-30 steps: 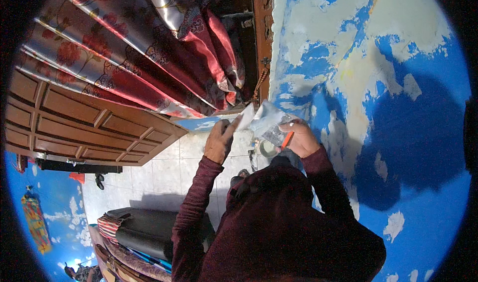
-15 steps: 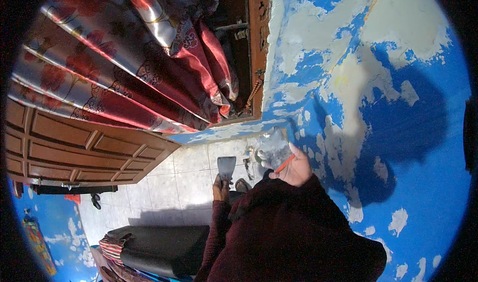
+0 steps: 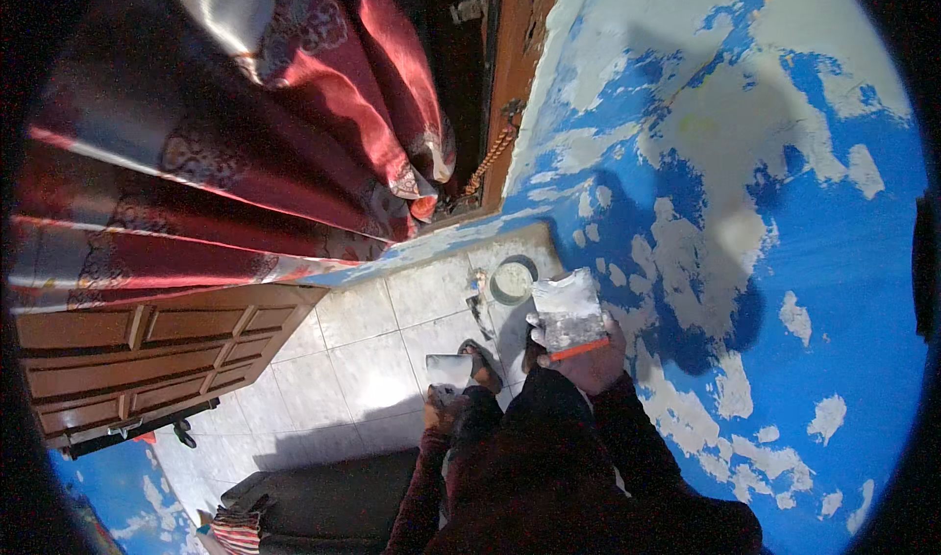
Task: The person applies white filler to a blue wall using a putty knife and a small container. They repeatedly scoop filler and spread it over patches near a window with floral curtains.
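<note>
Head view: left hand (image 3: 443,410) clasping putty knife (image 3: 449,370), right hand (image 3: 600,367) gripping paste-smeared, orange-edged scraper (image 3: 570,325), bucket (image 3: 494,285) beyond right hand; both hands since drawn back, tools parted, apparently free for separate use.

Smeared red-edged scraper (image 3: 570,310), smaller scraper (image 3: 449,371)
</note>
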Demonstrator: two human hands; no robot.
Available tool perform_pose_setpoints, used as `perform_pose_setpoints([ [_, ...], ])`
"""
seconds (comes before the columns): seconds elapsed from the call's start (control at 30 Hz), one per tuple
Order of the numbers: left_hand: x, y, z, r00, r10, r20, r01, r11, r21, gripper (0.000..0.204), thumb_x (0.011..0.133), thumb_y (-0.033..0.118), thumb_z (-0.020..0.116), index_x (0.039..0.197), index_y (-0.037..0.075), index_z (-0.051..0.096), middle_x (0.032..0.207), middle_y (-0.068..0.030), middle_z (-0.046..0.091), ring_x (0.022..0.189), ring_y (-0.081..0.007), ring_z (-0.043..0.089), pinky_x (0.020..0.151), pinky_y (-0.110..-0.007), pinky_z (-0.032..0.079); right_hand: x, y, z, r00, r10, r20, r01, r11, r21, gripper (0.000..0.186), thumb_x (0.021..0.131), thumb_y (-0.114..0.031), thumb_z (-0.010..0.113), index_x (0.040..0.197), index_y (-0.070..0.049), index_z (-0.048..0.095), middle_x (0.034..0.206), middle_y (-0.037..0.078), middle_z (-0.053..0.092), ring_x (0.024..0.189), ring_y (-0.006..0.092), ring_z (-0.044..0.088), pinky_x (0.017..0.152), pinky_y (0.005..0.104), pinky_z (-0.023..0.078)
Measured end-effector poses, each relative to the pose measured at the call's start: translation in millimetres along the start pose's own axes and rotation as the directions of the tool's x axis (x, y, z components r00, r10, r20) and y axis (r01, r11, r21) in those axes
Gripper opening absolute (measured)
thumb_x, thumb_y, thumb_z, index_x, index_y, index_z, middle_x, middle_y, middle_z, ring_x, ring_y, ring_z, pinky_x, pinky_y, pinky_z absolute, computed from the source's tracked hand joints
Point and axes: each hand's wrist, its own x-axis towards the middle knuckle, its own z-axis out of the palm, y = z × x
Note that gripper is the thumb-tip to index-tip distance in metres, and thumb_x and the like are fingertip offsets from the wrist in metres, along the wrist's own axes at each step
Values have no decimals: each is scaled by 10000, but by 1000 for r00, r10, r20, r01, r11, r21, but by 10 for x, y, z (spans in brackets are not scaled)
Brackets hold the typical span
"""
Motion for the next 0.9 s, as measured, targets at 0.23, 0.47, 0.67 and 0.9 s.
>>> perform_pose_setpoints([
  [0.23,499,-931,539,966,-217,141,257,732,-631,470,794,262,734,1135,9,532,997,-77,630,860,-220,605,742,-345,507,443,-146,-285,1000,26,8,-26,1000,17,864,854,-519,583,1490,-80,197,1415,284,347,1202,449,442,864,611,437],
  [0.47,1297,-1859,1190,887,-246,391,364,-151,-919,446,836,326,689,1117,19,529,1033,-81,624,879,-253,607,758,-353,506,1178,-503,-936,998,-56,33,56,998,-21,870,799,-557,571,1468,-92,267,1356,270,414,1128,400,492,788,579,423],
  [0.67,2130,-2063,1853,941,-280,188,279,336,-900,659,869,369,649,1345,-13,401,1267,-232,494,1119,-328,518,1020,-437,356,1642,-769,-1538,973,26,230,-5,996,-89,803,849,-634,459,1439,-106,328,1268,240,475,1032,350,524,706,514,413],
  [0.9,3200,-2180,1979,940,268,210,-238,958,-158,511,871,318,687,1159,-33,453,838,-156,660,558,-207,588,504,-352,469,2356,-1008,-2293,869,-215,446,303,943,-135,798,884,-575,493,1473,-86,269,1456,267,299,1215,425,455,790,599,423],
])
